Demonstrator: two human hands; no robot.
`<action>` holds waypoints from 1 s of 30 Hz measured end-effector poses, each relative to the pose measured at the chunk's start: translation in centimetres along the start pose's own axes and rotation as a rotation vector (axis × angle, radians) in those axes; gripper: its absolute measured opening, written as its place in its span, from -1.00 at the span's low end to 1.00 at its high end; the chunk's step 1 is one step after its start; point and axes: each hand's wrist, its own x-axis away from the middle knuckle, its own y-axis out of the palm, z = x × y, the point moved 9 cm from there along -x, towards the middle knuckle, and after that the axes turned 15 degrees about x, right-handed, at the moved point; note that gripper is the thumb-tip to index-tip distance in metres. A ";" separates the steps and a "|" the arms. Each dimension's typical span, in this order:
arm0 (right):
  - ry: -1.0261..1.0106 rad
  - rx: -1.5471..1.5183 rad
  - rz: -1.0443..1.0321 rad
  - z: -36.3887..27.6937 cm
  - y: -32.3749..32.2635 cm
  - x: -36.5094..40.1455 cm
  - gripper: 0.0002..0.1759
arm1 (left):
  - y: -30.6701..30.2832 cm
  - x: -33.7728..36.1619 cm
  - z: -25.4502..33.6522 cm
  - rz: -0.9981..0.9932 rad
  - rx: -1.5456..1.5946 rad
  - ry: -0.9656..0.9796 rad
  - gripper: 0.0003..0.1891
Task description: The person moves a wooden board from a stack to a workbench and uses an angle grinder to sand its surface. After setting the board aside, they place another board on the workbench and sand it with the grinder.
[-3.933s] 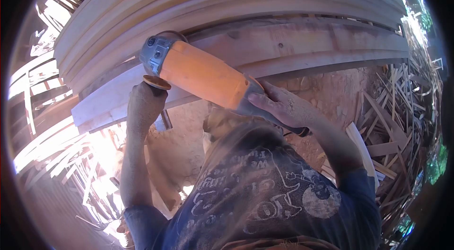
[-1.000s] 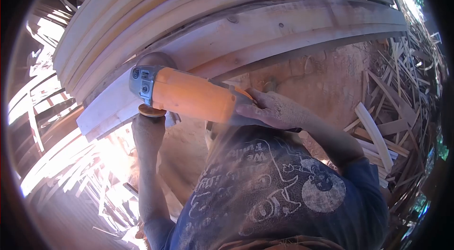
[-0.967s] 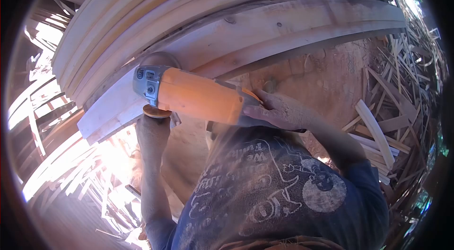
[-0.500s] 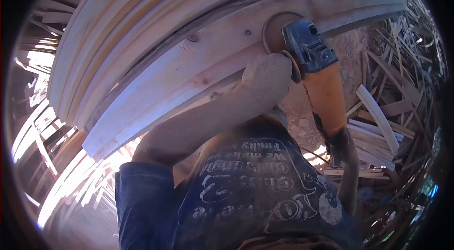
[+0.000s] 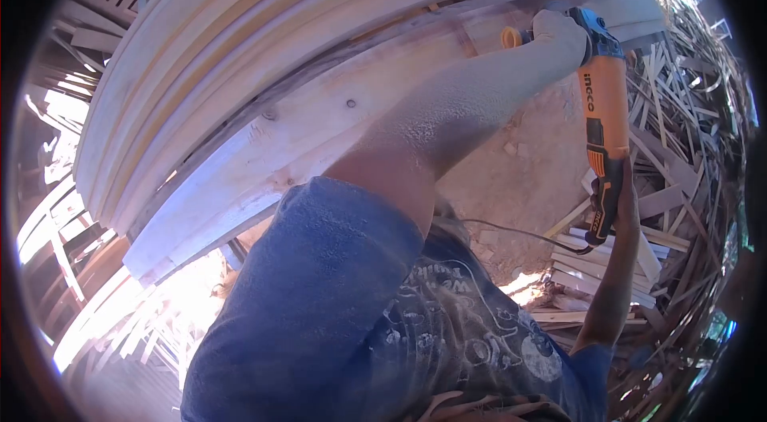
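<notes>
An orange and black angle grinder (image 5: 605, 103) is over the right part of a pale, curved wooden plank (image 5: 319, 122). My left hand (image 5: 559, 37) is closed round its side handle, near the head, and a handle end with an orange ring sticks out past the fist. At the rear grip, my right hand (image 5: 625, 186) holds the body from the right side, its fingers partly hidden. The disc is mostly covered by my left hand and the tool head, so contact with the wood cannot be made out. A few dark knots mark the plank.
Several curved wooden pieces (image 5: 240, 39) are stacked beyond the plank. A power cord (image 5: 511, 228) runs from the grinder towards my body. Wood offcuts (image 5: 667, 103) lie heaped on the right, with cut strips (image 5: 599, 270) below them. Dusty ground (image 5: 519, 174) shows between.
The grinder and both my hands have moved right and away along the plank. My left arm now stretches further across it, and the disc has gone mostly out of sight.
</notes>
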 end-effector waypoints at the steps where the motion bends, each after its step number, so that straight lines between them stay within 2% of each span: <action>1: -0.024 0.018 -0.002 -0.8 -0.4 -0.7 -0.25 | -0.2 -0.2 0.1 0.008 -0.024 0.009 -0.77; 4: 0.026 0.039 -0.075 0.0 -0.2 -0.6 -0.27 | -0.5 2.2 -1.4 -0.001 -0.065 0.002 -0.78; 6: 0.007 0.075 -0.177 1.0 2.3 0.5 -0.30 | -2.3 7.5 -3.0 -0.062 0.002 -0.078 -0.80; 8: -0.102 0.156 -0.309 1.0 6.7 2.4 -0.32 | -2.9 13.5 -6.5 -0.012 0.125 -0.115 -0.85; 10: -0.211 0.313 -0.413 -0.5 11.4 4.7 -0.32 | -3.3 20.3 -10.4 -0.067 0.086 -0.363 -0.81; 11: -0.259 0.395 -0.446 -1.1 13.6 5.9 -0.30 | -5.2 23.8 -10.8 0.066 0.077 -0.329 -0.79; 14: -0.247 0.619 -0.515 -2.3 19.5 8.8 -0.16 | -8.2 33.3 -14.1 0.196 0.115 -0.544 -0.71; 16: -0.487 0.780 -0.519 -4.0 23.6 9.4 -0.11 | -10.0 38.8 -15.1 0.271 0.103 -0.638 -0.67; 18: -0.436 0.953 -0.660 -5.9 27.7 10.6 -0.10 | -11.4 43.9 -16.5 0.332 0.148 -0.817 -0.66; 20: -0.501 1.020 -0.775 -8.7 31.5 12.1 -0.11 | -11.8 49.3 -19.0 0.380 0.154 -1.059 -0.63; 22: -0.680 0.929 -0.828 -9.4 35.0 12.1 -0.10 | -12.2 53.2 -20.4 0.446 0.226 -1.143 -0.63; 23: -0.761 0.876 -0.855 -9.7 36.3 12.3 -0.09 | -12.3 54.4 -20.8 0.469 0.261 -1.189 -0.63; 26: -0.749 1.047 -0.896 -10.4 37.6 11.5 -0.06 | -13.4 53.8 -20.2 0.542 0.246 -1.098 -0.57; 30: -0.689 0.965 -0.836 -12.1 32.6 9.0 -0.07 | -11.8 48.3 -18.9 0.446 0.286 -1.146 -0.63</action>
